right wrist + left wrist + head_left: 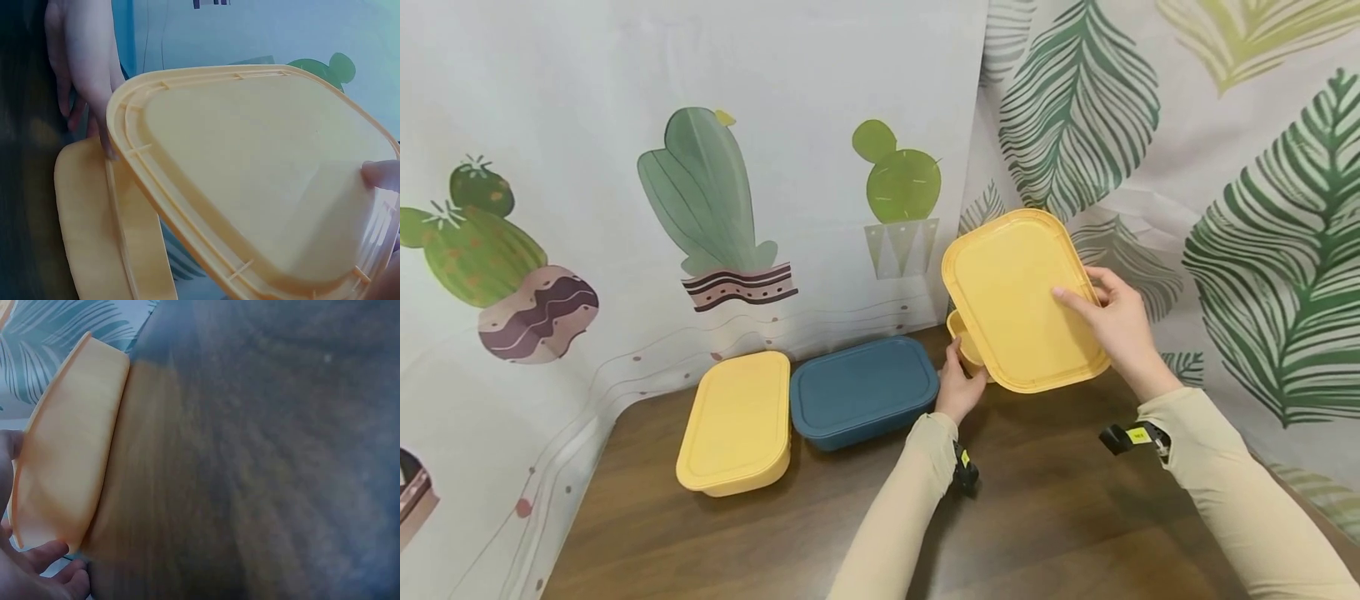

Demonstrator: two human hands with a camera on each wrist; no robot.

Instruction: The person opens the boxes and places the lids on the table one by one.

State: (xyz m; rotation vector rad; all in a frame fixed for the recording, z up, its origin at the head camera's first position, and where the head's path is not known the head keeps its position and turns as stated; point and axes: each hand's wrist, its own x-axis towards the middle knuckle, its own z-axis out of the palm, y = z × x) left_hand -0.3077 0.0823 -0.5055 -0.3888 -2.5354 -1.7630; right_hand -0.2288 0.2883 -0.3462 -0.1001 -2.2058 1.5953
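Observation:
A yellow lid (1026, 300) is held up and tilted in my right hand (1116, 321), its ribbed underside facing the head camera. The thumb presses on that underside near the edge; the other fingers go behind it. Behind and below the lid stands an open yellow box (72, 431) on the table, mostly hidden in the head view. My left hand (958, 387) holds the box's left end, with fingers at the rim and on the outer wall. The right wrist view shows the box's wall (87, 219) below the lid.
A blue lidded box (865, 387) stands left of my left hand. Beside it is another yellow lidded box (737, 417), at the table's left. All rest on a brown wooden table (1037, 500). A patterned curtain (820, 167) hangs right behind the table.

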